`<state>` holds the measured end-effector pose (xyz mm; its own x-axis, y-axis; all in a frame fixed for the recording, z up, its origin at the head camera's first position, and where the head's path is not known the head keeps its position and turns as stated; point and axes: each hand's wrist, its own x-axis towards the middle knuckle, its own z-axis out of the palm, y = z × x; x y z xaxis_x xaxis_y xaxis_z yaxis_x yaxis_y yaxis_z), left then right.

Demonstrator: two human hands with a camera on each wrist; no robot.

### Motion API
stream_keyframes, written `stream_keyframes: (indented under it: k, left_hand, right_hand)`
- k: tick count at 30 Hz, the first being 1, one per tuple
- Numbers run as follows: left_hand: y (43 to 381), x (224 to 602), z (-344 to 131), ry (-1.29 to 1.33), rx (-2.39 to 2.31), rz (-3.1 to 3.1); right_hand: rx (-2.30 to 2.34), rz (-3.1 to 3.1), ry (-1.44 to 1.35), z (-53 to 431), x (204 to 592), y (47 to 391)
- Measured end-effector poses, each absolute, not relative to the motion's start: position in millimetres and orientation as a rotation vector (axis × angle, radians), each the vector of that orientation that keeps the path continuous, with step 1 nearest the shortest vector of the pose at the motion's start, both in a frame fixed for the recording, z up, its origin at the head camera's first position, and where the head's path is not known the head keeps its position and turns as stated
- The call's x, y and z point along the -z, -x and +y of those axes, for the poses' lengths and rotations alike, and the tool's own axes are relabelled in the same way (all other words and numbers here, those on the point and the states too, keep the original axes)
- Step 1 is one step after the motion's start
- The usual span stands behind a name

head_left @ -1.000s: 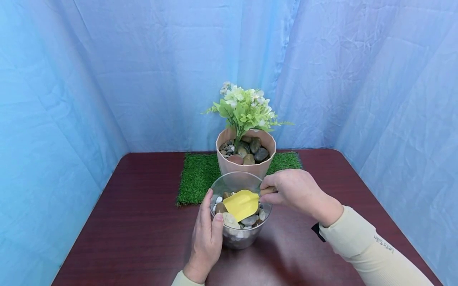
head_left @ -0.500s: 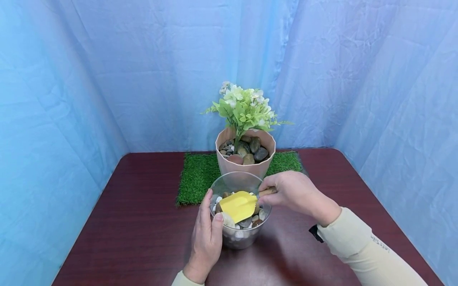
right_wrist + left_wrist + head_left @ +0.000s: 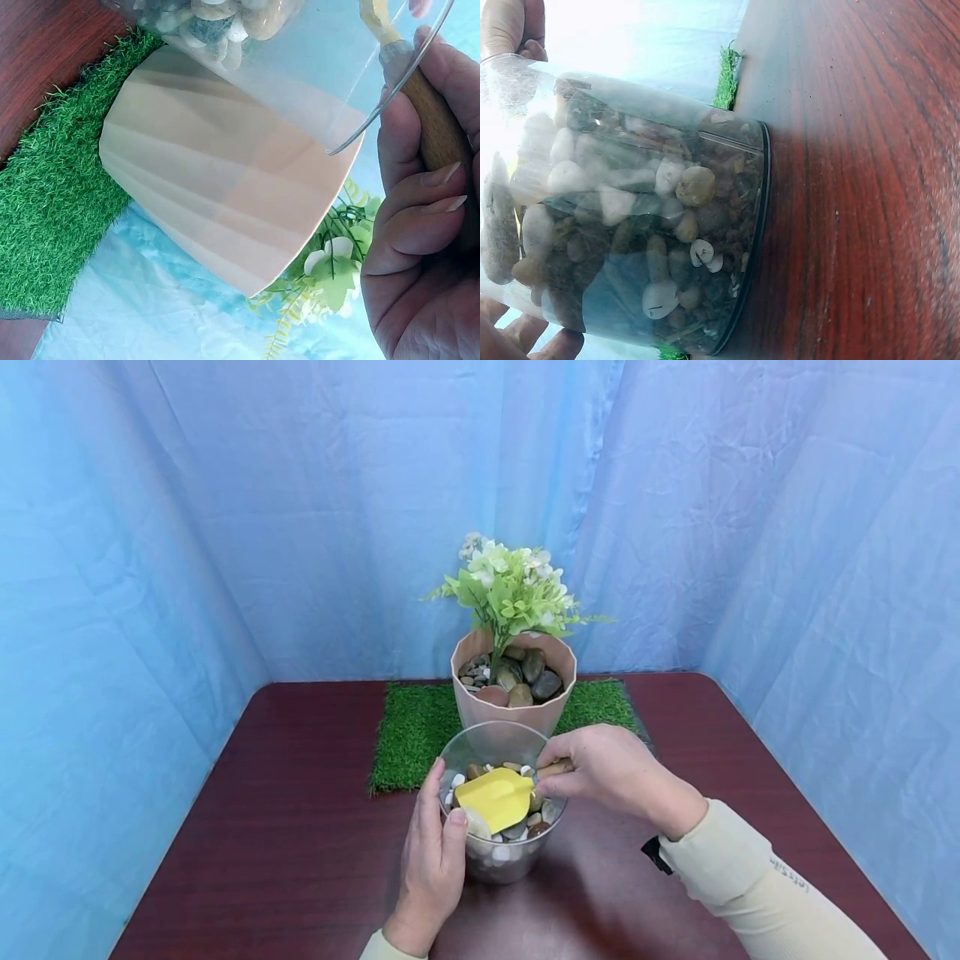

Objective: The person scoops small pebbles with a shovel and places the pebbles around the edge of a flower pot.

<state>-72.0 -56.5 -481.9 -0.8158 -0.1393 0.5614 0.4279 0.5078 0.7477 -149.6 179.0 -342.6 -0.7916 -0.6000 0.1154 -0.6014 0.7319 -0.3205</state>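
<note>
A clear round pot full of mixed stones stands on the table, its base seen in the left wrist view. My left hand holds its left side, thumb by the near rim and fingers along the wall. In my right hand is the wooden handle of a small garden shovel, gripped over the pot's right rim. The yellow shovel blade lies slanted across the stones inside the pot, covering some of them.
Right behind the clear pot stands a pink planter with large stones and a white-flowered plant. Under it lies an artificial grass mat on the dark red wooden table. Blue curtains hang behind and at both sides.
My right hand has moved slightly left and toward me, and the shovel blade has slid left and nearer over the stones. The left hand and the pot look unmoved.
</note>
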Motion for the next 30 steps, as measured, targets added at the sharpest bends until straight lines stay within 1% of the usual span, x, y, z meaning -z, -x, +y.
stream_keyframes:
  k: [20, 30]
  left_hand:
    - [71.1, 482.1, -56.5, 0.236, 1.329, -2.174]
    - [71.0, 479.2, -57.4, 0.228, 1.336, -2.194]
  right_hand:
    - [-0.606, -2.935, -1.029, 178.5, 347.0, 153.0]
    - [-0.773, -2.955, -1.028, 175.9, 345.8, 154.2]
